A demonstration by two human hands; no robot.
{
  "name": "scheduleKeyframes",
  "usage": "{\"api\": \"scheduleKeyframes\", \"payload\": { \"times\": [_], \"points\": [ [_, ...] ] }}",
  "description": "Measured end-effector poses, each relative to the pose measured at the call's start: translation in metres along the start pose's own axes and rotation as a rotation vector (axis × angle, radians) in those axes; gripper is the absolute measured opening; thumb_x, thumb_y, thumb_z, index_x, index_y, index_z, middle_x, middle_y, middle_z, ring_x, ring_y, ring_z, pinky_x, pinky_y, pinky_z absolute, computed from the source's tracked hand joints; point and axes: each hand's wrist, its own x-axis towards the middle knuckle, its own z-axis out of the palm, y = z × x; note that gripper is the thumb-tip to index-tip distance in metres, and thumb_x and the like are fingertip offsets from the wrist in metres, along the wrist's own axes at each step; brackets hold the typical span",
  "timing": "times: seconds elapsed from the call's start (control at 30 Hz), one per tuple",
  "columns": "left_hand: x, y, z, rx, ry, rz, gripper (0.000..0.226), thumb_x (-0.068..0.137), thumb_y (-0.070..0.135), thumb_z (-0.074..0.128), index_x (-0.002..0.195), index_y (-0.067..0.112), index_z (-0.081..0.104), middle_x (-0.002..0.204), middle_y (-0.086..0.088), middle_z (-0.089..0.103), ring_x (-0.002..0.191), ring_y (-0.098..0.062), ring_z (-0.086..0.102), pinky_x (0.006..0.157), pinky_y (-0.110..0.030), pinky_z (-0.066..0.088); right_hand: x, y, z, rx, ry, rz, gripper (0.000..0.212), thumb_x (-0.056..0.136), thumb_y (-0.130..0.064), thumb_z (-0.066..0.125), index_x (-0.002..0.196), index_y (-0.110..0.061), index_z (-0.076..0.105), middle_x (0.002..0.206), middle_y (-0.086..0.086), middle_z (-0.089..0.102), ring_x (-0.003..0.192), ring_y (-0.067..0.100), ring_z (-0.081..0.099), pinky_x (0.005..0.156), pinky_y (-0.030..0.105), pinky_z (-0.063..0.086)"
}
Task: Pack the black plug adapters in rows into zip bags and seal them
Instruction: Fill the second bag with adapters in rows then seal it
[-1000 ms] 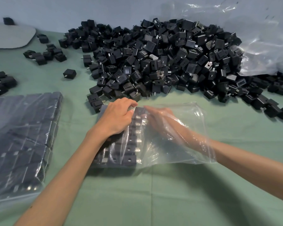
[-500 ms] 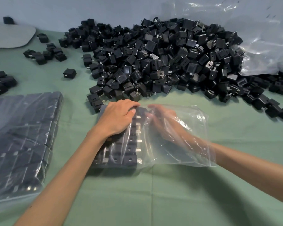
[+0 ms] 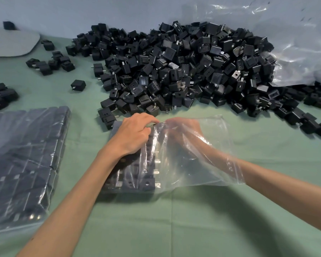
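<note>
Plug adapters (image 3: 137, 175), head view: lying in rows inside the zip bag (image 3: 211, 145), centre frame. Left hand (image 3: 132, 134) is gripping its far edge with curled fingers. Right hand (image 3: 183, 130), inside, is barely shifting, fingers unclear through film, so row-setting is likely continuing. Bag's right half is standing empty; loose pile (image 3: 183, 71) is crowding behind.

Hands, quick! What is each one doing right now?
Left hand: fingers curled, gripping the zip bag at its far edge.
Right hand: inside the zip bag, blurred by plastic; cannot tell.
</note>
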Motion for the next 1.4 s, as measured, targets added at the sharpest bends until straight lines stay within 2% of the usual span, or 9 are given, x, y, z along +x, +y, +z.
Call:
{"api": "scheduleKeyframes", "payload": {
  "times": [0.17, 0.37, 0.5, 0.67, 0.77, 0.9, 1.13, 1.23, 1.4],
  "points": [
    [-0.002, -0.002, 0.002, 0.008, 0.151, -0.076, 0.014, 0.087, 0.007, 0.051, 0.085, 0.021, 0.054, 0.103, 0.007, 0.049, 0.096, -0.009, 0.044, 0.086, -0.025, 0.030, -0.015, -0.005, -0.009, 0.019, -0.012, -0.421, 0.019, 0.080, 0.011, 0.068, 0.098, 0.010, 0.066, 0.082, 0.011, 0.069, 0.074, 0.009, 0.064, 0.074, 0.009, 0.048],
    [-0.001, -0.004, 0.003, -0.025, 0.203, -0.087, 0.015, 0.083, 0.011, 0.058, 0.071, 0.020, 0.061, 0.093, 0.008, 0.053, 0.088, -0.013, 0.052, 0.087, -0.038, 0.045, -0.013, -0.011, -0.001, 0.018, 0.061, -0.422, 0.020, 0.076, 0.008, 0.070, 0.095, 0.013, 0.066, 0.080, 0.024, 0.070, 0.073, 0.031, 0.070, 0.067, 0.041, 0.056],
    [0.001, -0.004, 0.001, -0.038, 0.191, -0.095, 0.019, 0.085, 0.013, 0.057, 0.070, 0.022, 0.062, 0.092, 0.010, 0.053, 0.093, -0.013, 0.050, 0.093, -0.044, 0.042, -0.016, -0.018, 0.001, 0.053, 0.076, -0.426, 0.020, 0.077, 0.002, 0.069, 0.095, 0.012, 0.067, 0.080, 0.022, 0.070, 0.073, 0.025, 0.068, 0.069, 0.035, 0.054],
    [0.002, -0.004, 0.003, -0.019, 0.196, -0.107, 0.011, 0.085, 0.012, 0.053, 0.079, 0.020, 0.059, 0.094, 0.007, 0.056, 0.094, -0.014, 0.050, 0.092, -0.042, 0.042, -0.012, -0.028, 0.009, 0.468, -0.025, 0.108, 0.017, 0.091, 0.002, 0.056, 0.097, 0.004, 0.071, 0.100, 0.029, 0.068, 0.078, 0.021, 0.066, 0.074, 0.015, 0.050],
    [0.001, -0.004, 0.003, -0.058, 0.199, -0.117, 0.019, 0.086, 0.010, 0.051, 0.097, 0.024, 0.056, 0.102, 0.009, 0.061, 0.100, -0.010, 0.052, 0.094, -0.034, 0.040, -0.018, -0.029, 0.011, 0.856, -0.242, 0.181, 0.044, 0.098, -0.007, 0.035, 0.088, -0.007, 0.077, 0.091, 0.013, 0.072, 0.092, 0.030, 0.059, 0.088, 0.034, 0.049],
    [0.001, -0.004, 0.003, -0.063, 0.151, -0.043, 0.033, 0.087, 0.011, 0.050, 0.112, 0.022, 0.070, 0.111, 0.009, 0.066, 0.098, -0.004, 0.051, 0.087, -0.023, 0.033, -0.023, -0.025, 0.001, 0.062, -0.148, -0.169, 0.039, 0.093, -0.031, 0.047, 0.121, -0.010, 0.065, 0.099, -0.017, 0.063, 0.093, -0.010, 0.059, 0.081, 0.007, 0.042],
    [0.000, -0.001, 0.000, -0.016, -0.026, 0.018, 0.054, 0.079, 0.029, 0.035, 0.125, 0.032, 0.063, 0.128, 0.018, 0.057, 0.117, 0.000, 0.041, 0.106, -0.036, 0.023, -0.035, -0.031, -0.006, 0.305, -0.307, -0.081, 0.035, 0.097, -0.028, 0.053, 0.132, -0.028, 0.055, 0.127, -0.026, 0.057, 0.122, -0.007, 0.048, 0.094, 0.003, 0.032],
    [0.001, 0.000, 0.001, -0.020, -0.052, 0.034, 0.055, 0.080, 0.029, 0.032, 0.125, 0.030, 0.063, 0.130, 0.017, 0.057, 0.112, 0.006, 0.037, 0.103, -0.033, 0.022, -0.035, -0.027, -0.024, 0.285, -0.322, -0.037, 0.033, 0.097, -0.023, 0.051, 0.128, -0.015, 0.060, 0.118, -0.029, 0.059, 0.116, -0.009, 0.052, 0.089, 0.000, 0.033],
    [0.002, 0.007, 0.001, -0.009, -0.120, 0.051, 0.060, 0.076, 0.028, 0.034, 0.131, 0.026, 0.059, 0.135, 0.012, 0.055, 0.120, -0.002, 0.041, 0.111, -0.040, 0.022, -0.035, -0.031, 0.006, 0.297, -0.331, 0.203, 0.034, 0.095, 0.010, 0.036, 0.122, 0.005, 0.055, 0.113, 0.000, 0.067, 0.105, 0.006, 0.064, 0.078, 0.013, 0.050]
  ]
}}
